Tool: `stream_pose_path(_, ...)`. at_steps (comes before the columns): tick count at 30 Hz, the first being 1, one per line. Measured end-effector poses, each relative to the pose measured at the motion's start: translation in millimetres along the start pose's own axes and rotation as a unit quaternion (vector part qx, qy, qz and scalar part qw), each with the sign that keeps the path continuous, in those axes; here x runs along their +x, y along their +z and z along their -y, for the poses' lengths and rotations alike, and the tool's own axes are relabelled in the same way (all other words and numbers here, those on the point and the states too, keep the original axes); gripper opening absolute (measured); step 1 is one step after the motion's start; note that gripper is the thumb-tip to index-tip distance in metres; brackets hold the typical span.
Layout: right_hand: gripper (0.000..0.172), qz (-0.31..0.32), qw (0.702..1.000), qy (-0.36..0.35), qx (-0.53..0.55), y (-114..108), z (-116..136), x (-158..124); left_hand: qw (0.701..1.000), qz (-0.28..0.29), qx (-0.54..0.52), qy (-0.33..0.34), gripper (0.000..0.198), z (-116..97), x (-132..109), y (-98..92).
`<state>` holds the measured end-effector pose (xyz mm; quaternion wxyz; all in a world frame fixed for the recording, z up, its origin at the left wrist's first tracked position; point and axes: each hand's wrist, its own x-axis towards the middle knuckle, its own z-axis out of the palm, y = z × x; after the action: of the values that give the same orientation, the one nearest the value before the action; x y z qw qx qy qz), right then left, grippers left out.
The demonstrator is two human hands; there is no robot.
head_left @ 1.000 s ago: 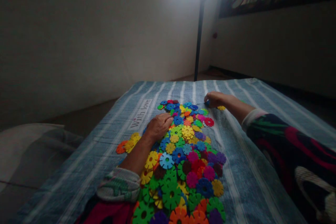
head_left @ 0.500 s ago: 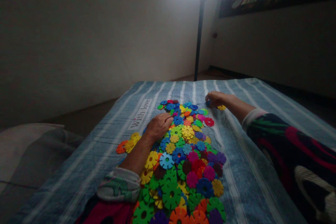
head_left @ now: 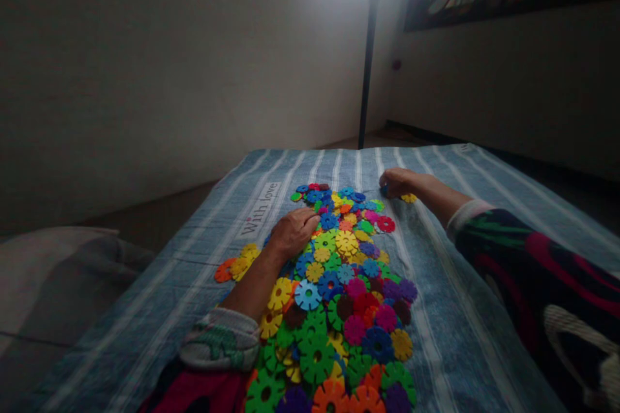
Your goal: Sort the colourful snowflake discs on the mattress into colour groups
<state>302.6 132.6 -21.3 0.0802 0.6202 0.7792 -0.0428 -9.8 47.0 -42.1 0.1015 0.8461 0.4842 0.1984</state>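
Many coloured flower-shaped discs [head_left: 334,310] lie in a long heap on the blue striped blanket [head_left: 450,310], running from my lap toward its far end. My left hand [head_left: 293,232] rests palm-down on the heap's left edge, fingers together and loosely bent, clasping nothing I can see. My right hand [head_left: 400,182] is at the heap's far right corner, fingertips bunched down on a blue disc [head_left: 383,191]; whether they pinch it, I cannot tell. A yellow disc [head_left: 409,198] lies just beside that hand. A dark pole [head_left: 368,51] stands beyond the blanket.
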Motion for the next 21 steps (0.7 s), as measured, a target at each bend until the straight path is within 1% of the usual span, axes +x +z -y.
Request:
stream_pose_path(6,0.042,0.014,0.999,0.027,-0.012,-5.5,5.8,-4.5,1.0,-0.006,-0.009,0.003,0.037,-0.6,-0.1,-0.1)
stream_pose_path(12,0.038,0.019,0.999,0.024,-0.011,-6.8,6.4,-4.8,1.0,-0.009,-0.015,0.003,0.037,0.2,-0.4,0.2)
stream_pose_path(17,0.045,0.007,1.0,0.018,-0.009,-6.5,5.9,-6.2,1.0,-0.01,-0.018,0.002,0.036,-0.8,-0.2,-0.9)
stream_pose_path(21,0.041,0.005,1.0,0.012,-0.009,-6.7,5.6,-8.5,1.0,-0.006,-0.014,0.003,0.037,-0.9,0.3,-1.3)
